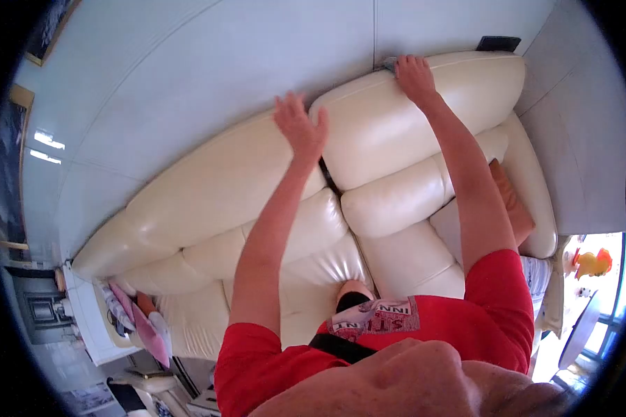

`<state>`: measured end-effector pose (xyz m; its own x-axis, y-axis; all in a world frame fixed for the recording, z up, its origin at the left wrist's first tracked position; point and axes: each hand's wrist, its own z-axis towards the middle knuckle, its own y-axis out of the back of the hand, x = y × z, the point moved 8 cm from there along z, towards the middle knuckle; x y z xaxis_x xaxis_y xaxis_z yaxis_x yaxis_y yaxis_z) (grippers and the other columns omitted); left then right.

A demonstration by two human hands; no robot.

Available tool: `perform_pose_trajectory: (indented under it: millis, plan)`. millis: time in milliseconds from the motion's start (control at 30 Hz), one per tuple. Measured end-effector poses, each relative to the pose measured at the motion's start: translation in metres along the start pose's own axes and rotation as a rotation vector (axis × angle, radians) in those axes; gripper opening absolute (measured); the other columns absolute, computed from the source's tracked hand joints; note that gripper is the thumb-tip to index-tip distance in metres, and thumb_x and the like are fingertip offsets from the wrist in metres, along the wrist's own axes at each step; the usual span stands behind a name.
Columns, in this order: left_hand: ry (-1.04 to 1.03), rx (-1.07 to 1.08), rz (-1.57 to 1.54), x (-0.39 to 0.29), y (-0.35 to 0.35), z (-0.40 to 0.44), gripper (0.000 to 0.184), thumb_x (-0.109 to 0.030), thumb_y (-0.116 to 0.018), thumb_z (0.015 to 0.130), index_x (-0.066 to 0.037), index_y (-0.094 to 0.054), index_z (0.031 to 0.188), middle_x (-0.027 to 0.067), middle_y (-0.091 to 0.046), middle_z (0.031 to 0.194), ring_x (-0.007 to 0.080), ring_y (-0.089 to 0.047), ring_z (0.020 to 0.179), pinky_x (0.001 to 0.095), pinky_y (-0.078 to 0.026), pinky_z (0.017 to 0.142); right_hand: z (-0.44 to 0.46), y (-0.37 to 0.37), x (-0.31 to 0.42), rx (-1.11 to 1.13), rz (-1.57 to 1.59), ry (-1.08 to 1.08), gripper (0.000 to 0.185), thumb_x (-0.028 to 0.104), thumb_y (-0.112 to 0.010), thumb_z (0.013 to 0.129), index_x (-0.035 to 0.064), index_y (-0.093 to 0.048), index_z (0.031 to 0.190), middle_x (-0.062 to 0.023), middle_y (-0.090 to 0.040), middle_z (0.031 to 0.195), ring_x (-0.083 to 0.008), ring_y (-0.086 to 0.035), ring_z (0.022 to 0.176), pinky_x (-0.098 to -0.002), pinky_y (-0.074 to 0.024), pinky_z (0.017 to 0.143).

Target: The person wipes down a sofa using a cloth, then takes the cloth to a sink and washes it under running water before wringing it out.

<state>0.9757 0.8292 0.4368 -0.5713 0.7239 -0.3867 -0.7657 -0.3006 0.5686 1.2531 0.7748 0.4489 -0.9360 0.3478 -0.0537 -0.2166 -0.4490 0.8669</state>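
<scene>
The right hand is clutching grey cloth atop the cream leather sofa; leftward, the spread left hand is hovering.

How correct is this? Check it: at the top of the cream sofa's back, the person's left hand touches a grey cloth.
Wrong hand: the head view shows the right hand touching the grey cloth at the top of the cream sofa's back.

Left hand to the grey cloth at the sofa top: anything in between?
Nothing visible. The left hand is open, fingers spread; between it and the cloth I see only the sofa back's top edge and the wall. The right hand partly covers the cloth, from the far side.
</scene>
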Motion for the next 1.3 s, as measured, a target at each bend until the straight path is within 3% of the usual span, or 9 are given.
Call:
perform_pose_trajectory:
  millis: [167, 233, 267, 367, 633, 767, 833, 1033, 1300]
  plan:
    - [0.284, -0.188, -0.282, -0.019, -0.074, 0.015, 0.053, -0.037, -0.049, 0.087, 0.004, -0.043, 0.12, 0.0237, -0.042, 0.127, 0.0389, -0.032, 0.126, 0.057, -0.016, 0.104, 0.007, 0.014, 0.051, -0.353, 0.412, 0.186, 0.024, 0.022, -0.054, 0.082, 0.0051, -0.057, 0.1, -0.0181, -0.057, 0.108, -0.0359, -0.054, 0.096, -0.0487, -0.0377, 0.092]
    - [0.19, -0.106, 0.33, -0.023, -0.091, 0.007, 0.054, -0.041, -0.043, 0.09, 0.002, -0.042, 0.122, 0.0229, -0.043, 0.128, 0.0394, -0.035, 0.124, 0.0543, -0.019, 0.104, -0.01, -0.017, 0.121, 0.262, 0.467, 0.362, 0.022, 0.023, -0.054, 0.082, 0.0055, -0.064, 0.09, -0.0115, -0.063, 0.1, -0.0312, -0.056, 0.094, -0.0447, -0.0398, 0.084]
    - [0.221, -0.24, 0.014, -0.034, -0.069, 0.01, 0.053, -0.04, -0.039, 0.091, 0.003, -0.041, 0.122, 0.0227, -0.043, 0.127, 0.0391, -0.036, 0.124, 0.0554, -0.019, 0.104, -0.016, 0.011, 0.106, -0.151, 0.767, 0.308, 0.017, 0.019, -0.054, 0.08, 0.0066, -0.065, 0.085, -0.0089, -0.066, 0.089, -0.0294, -0.058, 0.086, -0.0422, -0.0406, 0.081]
    - [0.19, -0.219, 0.102, -0.04, -0.07, 0.011, 0.051, -0.039, -0.038, 0.092, 0.002, -0.041, 0.122, 0.0225, -0.044, 0.127, 0.039, -0.036, 0.123, 0.055, -0.019, 0.103, -0.02, 0.001, 0.091, -0.211, 0.603, 0.406, 0.016, 0.016, -0.052, 0.078, 0.0065, -0.064, 0.084, -0.0101, -0.065, 0.086, -0.0281, -0.058, 0.084, -0.0414, -0.0409, 0.081]
    - [0.203, -0.095, 0.204, -0.038, -0.084, 0.013, 0.051, -0.041, -0.038, 0.089, -0.004, -0.041, 0.124, 0.0173, -0.041, 0.132, 0.0365, -0.032, 0.127, 0.0546, -0.015, 0.105, 0.012, -0.044, -0.178, 0.091, -0.154, 0.019, 0.02, 0.026, -0.054, 0.079, 0.0113, -0.066, 0.086, -0.0064, -0.061, 0.102, -0.0277, -0.054, 0.097, -0.043, -0.0369, 0.089]
    - [0.163, -0.131, 0.243, -0.035, -0.086, 0.013, 0.049, -0.041, -0.038, 0.089, -0.004, -0.043, 0.122, 0.017, -0.042, 0.131, 0.0364, -0.033, 0.125, 0.0549, -0.019, 0.102, 0.022, -0.005, -0.205, -0.428, -0.197, 0.202, 0.031, 0.044, -0.053, 0.083, 0.0151, -0.066, 0.083, -0.0122, -0.064, 0.097, -0.0327, -0.058, 0.093, -0.0471, -0.0435, 0.083]
    - [0.165, -0.134, 0.272, -0.037, -0.087, 0.014, 0.048, -0.04, -0.038, 0.09, -0.004, -0.044, 0.121, 0.017, -0.042, 0.13, 0.0364, -0.033, 0.125, 0.0551, -0.02, 0.102, 0.029, -0.054, -0.237, 0.019, -0.023, -0.186, 0.034, 0.046, -0.05, 0.084, 0.0157, -0.065, 0.088, -0.0158, -0.064, 0.086, -0.0354, -0.06, 0.085, -0.0491, -0.0451, 0.077]
    - [0.144, -0.144, 0.251, -0.042, -0.081, 0.014, 0.049, -0.039, -0.037, 0.09, -0.002, -0.045, 0.121, 0.0166, -0.045, 0.129, 0.035, -0.035, 0.124, 0.0526, -0.022, 0.102, 0.004, -0.023, -0.107, -0.256, -0.004, 0.03, 0.028, 0.034, -0.043, 0.087, 0.0138, -0.063, 0.085, -0.0148, -0.06, 0.078, -0.0338, -0.056, 0.078, -0.0502, -0.0412, 0.07]
    - [0.128, -0.147, 0.14, -0.031, -0.087, 0.012, 0.051, -0.041, -0.037, 0.088, -0.004, -0.041, 0.124, 0.0161, -0.042, 0.132, 0.0335, -0.032, 0.127, 0.0539, -0.016, 0.104, -0.008, 0.009, 0.104, 0.033, 0.42, 0.263, 0.027, 0.031, -0.052, 0.081, 0.0086, -0.063, 0.09, -0.0144, -0.061, 0.086, -0.0295, -0.055, 0.089, -0.0431, -0.0389, 0.077]
